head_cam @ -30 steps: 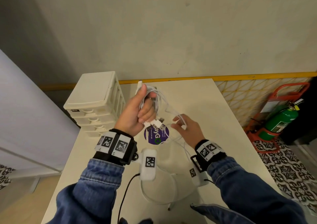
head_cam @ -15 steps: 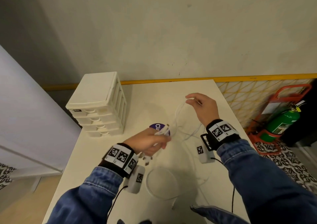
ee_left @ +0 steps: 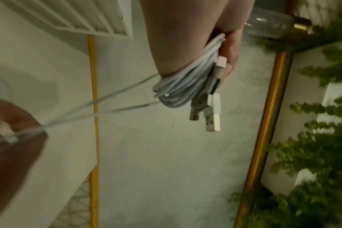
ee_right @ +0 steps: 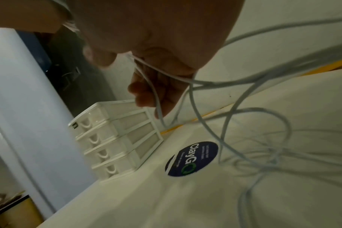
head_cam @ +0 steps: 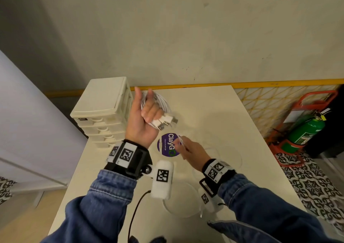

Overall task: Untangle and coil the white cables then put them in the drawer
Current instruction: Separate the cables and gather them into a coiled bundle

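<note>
- White table [head_cam: 214,112] stood against a pale wall, loose cable loops [head_cam: 178,203] lying nearest the person.
- Right hand [head_cam: 191,153] pinched thin strands over a purple sticker [head_cam: 165,146].
- Left hand [head_cam: 143,120], raised, clutched the coiled white cables [head_cam: 158,103] (plugs dangling).
- Drawer unit [head_cam: 104,110] sat farthest, every drawer closed, contents unseen.

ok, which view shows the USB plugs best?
Left wrist: the USB plugs hang close and sharp below the coil in the left hand. Head view shows them small, bunched under the fingers. Right wrist doesn't show them.
</note>
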Demonstrator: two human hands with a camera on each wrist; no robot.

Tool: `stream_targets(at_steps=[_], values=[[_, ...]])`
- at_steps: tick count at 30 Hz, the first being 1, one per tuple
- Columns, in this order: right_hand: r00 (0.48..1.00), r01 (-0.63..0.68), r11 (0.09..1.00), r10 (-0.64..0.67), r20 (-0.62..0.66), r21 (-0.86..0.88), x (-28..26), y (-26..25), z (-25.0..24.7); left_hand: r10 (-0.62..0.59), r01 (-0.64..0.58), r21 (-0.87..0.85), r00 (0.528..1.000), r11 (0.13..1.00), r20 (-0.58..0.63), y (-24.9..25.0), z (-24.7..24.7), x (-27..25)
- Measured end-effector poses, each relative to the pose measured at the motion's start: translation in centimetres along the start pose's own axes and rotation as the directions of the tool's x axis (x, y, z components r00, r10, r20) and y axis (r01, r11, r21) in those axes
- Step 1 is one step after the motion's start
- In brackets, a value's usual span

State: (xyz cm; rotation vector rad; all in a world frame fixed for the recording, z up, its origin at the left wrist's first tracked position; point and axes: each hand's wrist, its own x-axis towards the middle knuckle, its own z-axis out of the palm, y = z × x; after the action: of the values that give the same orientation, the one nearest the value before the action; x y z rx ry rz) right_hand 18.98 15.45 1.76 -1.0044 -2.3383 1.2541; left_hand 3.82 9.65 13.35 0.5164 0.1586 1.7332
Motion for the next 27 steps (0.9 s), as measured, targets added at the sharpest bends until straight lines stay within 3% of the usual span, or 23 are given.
stream_targets(at_steps=[4, 6, 9, 11, 13, 15, 16, 17, 19, 21, 22, 23, 24, 27], values=[[0.998, -0.033, 0.996, 0.036, 0.044, -0.085, 0.1, 1.0, 0.4, 0.107, -0.127, -0.120, 0.982, 0.985, -0.156, 1.4, 0.4, 0.5], [0.997, -0.042, 0.992, 0.050, 0.066, -0.116, 0.0, 1.3, 0.0, 0.157, -0.188, -0.100, 0.954, 0.977, -0.253, 1.8, 0.2, 0.7], [0.992, -0.064, 0.997, 0.068, 0.109, -0.043, -0.4, 0.8, -0.1, 0.308, -0.324, 0.053, 0.820, 0.945, -0.483, 2.5, 0.1, 1.2], [0.991, -0.046, 0.998, 0.051, 0.126, -0.046, -0.7, 0.1, 0.1, 0.404, -0.363, 0.188, 0.733, 0.913, -0.547, 2.6, -0.2, 1.4], [0.983, 0.005, 0.992, 0.019, 0.185, -0.128, -0.7, -0.7, 0.3, 0.532, -0.366, 0.391, 0.659, 0.844, -0.532, 2.2, -0.9, 1.6], [0.967, 0.064, 0.982, -0.017, 0.255, -0.176, -0.9, -1.6, 0.2, 0.681, -0.300, 0.679, 0.613, 0.670, -0.401, 1.6, -1.5, 1.4], [0.962, 0.082, 0.984, -0.038, 0.270, -0.156, -1.0, -2.0, 0.0, 0.719, -0.242, 0.809, 0.633, 0.536, -0.287, 1.4, -1.7, 1.0], [0.962, 0.101, 0.986, -0.062, 0.267, -0.135, -1.0, -2.3, -0.2, 0.709, -0.179, 0.901, 0.683, 0.396, -0.176, 1.2, -2.1, 0.7], [0.973, 0.146, 0.984, -0.124, 0.194, -0.105, -0.9, -2.8, -1.1, 0.566, -0.020, 0.993, 0.823, 0.118, -0.050, 1.0, -2.9, 0.0], [0.978, 0.203, 0.974, -0.198, 0.066, -0.101, -0.5, -3.2, -2.2, 0.347, 0.190, 0.964, 0.931, -0.187, -0.116, 0.6, -4.0, -0.4], [0.974, 0.226, 0.966, -0.227, 0.012, -0.125, -0.2, -3.6, -2.9, 0.231, 0.255, 0.919, 0.954, -0.300, -0.189, 0.3, -4.3, -0.6], [0.969, 0.236, 0.959, -0.244, -0.030, -0.157, 0.1, -3.8, -3.6, 0.125, 0.272, 0.893, 0.962, -0.358, -0.243, -0.1, -4.4, -0.8], [0.963, 0.245, 0.950, -0.261, -0.064, -0.191, 0.4, -3.9, -4.4, 0.038, 0.268, 0.894, 0.961, -0.360, -0.273, -0.4, -4.3, -1.1], [0.914, 0.310, 0.902, -0.370, -0.168, -0.301, 1.0, -3.5, -6.7, -0.185, 0.284, 0.938, 0.929, -0.198, -0.320, -0.9, -3.2, -2.0]])
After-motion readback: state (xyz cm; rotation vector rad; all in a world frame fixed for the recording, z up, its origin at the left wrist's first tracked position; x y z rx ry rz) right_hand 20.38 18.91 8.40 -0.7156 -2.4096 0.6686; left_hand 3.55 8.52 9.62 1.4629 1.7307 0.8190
